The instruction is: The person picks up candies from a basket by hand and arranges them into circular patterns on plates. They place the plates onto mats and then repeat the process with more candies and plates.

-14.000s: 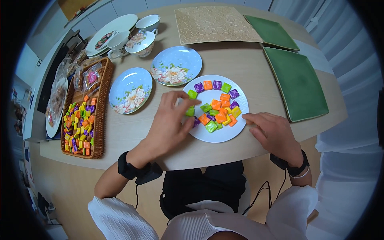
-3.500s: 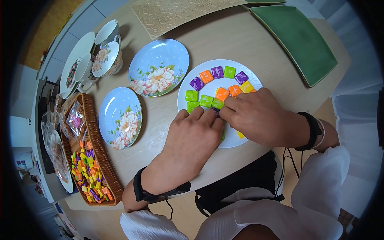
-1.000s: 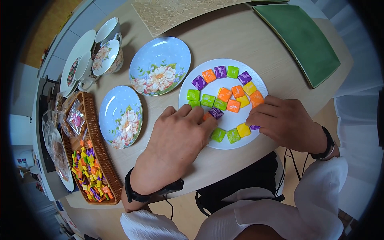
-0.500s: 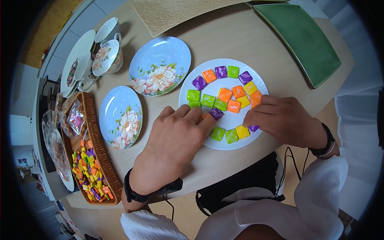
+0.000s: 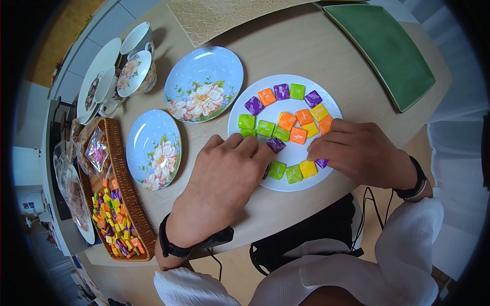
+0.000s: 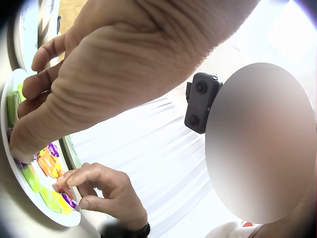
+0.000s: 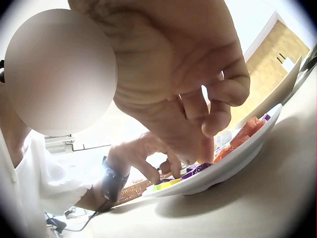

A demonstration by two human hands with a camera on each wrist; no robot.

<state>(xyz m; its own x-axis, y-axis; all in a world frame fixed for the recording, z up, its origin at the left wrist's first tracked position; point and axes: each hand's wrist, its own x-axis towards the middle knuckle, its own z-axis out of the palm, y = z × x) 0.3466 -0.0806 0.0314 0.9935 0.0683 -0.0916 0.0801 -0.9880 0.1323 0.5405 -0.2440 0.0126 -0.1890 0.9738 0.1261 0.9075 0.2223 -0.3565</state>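
A white plate holds square wrapped candies, many lying along its rim. My left hand is over the plate's left side, thumb and fingers curled round a purple candy at the rim, mostly hidden. Beside its fingertips lies another purple candy. At the right rim, my right hand has bent fingers, with an orange candy pinched between thumb and finger. Near its fingertips is a purple candy; a yellow candy and green candies continue along the near rim.
Two blue floral plates are left of the white plate. Further left stand cups and a wicker basket of candies. A beige tray and green plate lie beyond.
The heaped candies have been spread into rows and a ring. Lately my right hand and the near-rim candies shifted slightly left; an orange candy by my left fingers went out of sight.
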